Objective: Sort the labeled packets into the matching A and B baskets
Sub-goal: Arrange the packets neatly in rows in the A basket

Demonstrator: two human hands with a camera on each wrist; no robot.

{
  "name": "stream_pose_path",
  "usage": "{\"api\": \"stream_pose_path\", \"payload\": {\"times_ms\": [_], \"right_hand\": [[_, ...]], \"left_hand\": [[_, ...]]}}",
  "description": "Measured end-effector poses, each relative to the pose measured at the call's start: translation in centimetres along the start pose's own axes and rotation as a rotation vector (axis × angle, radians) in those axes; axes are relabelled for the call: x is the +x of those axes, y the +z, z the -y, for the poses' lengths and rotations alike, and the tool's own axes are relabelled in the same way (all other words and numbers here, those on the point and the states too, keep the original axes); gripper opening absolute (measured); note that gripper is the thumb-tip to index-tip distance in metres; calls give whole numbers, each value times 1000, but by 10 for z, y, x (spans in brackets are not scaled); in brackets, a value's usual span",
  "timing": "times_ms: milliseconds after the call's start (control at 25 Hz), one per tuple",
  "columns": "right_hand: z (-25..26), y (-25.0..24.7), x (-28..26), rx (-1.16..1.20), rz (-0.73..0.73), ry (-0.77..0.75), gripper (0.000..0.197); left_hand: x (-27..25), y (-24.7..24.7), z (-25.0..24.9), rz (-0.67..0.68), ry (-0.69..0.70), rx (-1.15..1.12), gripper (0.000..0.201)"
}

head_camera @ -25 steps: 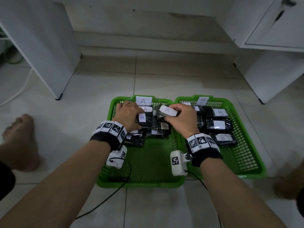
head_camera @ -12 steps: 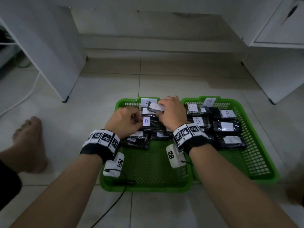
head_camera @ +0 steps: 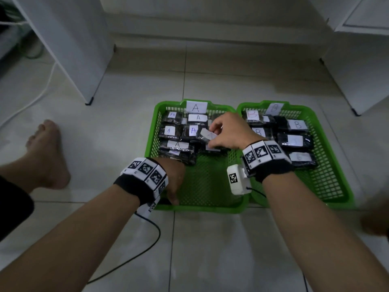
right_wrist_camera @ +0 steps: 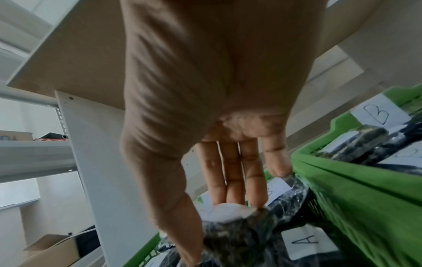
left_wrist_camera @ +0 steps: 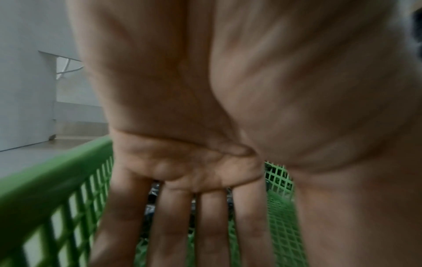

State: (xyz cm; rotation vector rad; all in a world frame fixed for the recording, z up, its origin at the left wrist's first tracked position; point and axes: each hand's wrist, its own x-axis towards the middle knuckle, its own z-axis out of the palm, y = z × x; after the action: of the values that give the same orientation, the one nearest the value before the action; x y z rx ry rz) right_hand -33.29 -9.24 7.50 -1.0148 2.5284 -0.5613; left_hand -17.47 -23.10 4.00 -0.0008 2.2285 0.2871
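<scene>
Two baskets touch side by side on the floor. Right hand (head_camera: 228, 131) fingers (right_wrist_camera: 230, 171) and thumb pinch a packet (head_camera: 207, 136) over the A basket (head_camera: 202, 186); B basket (head_camera: 328, 186) lies beyond its little finger. Left hand (head_camera: 173, 179) fingers (left_wrist_camera: 171, 225) straight, slightly apart, inside the A basket's near end.

Two green baskets (head_camera: 160, 114) side by side; roughly seven dark packets (head_camera: 169, 131) left of the right hand (head_camera: 228, 133), six on its right.

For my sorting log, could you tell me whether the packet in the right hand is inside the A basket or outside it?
Inside. The right hand holds the packet above the A basket, among the A-labeled packets.
</scene>
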Motion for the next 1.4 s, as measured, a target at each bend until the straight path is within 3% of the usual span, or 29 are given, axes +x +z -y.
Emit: {"api": "stream_pose_path", "payload": {"times_ms": [160, 240, 360, 480, 600, 720, 800, 920, 1080, 1120, 1280, 1400], "right_hand": [[2, 0, -17, -11, 65, 31, 43], [4, -3, -20, 5, 20, 37, 43], [4, -14, -19, 45, -62, 45, 41], [-3, -24, -16, 106, -139, 64, 42], [-11, -26, -13, 119, -185, 70, 38], [-12, -22, -8, 119, -195, 50, 33], [-15, -20, -3, 143, -187, 68, 35], [-19, -19, 2, 286, -211, 120, 38], [2, -9, 4, 1118, -62, 88, 38], [5, -5, 6, 1223, -32, 74, 42], [4, -2, 15, 1300, 14, 62, 33], [-7, -16, 18, 1089, -105, 125, 27]], "left_hand": [[-7, 3, -6, 53, -106, 115, 49], [-8, 5, -9, 63, -111, 158, 44], [-5, 11, -5, -10, -101, 147, 21], [-11, -1, 3, -42, -91, 40, 19], [-27, -30, 15, -145, -104, -512, 29], [-34, -59, 29, -443, 16, -1111, 30], [-31, -72, 34, -582, 114, -1386, 33], [-19, -82, 36, -620, 215, -1703, 36], [-1, -89, 32, -692, 160, -1634, 31], [3, -89, 29, -708, 171, -1640, 30], [7, -92, 34, -761, 199, -1652, 27], [9, -93, 44, -874, 156, -1555, 20]]}}
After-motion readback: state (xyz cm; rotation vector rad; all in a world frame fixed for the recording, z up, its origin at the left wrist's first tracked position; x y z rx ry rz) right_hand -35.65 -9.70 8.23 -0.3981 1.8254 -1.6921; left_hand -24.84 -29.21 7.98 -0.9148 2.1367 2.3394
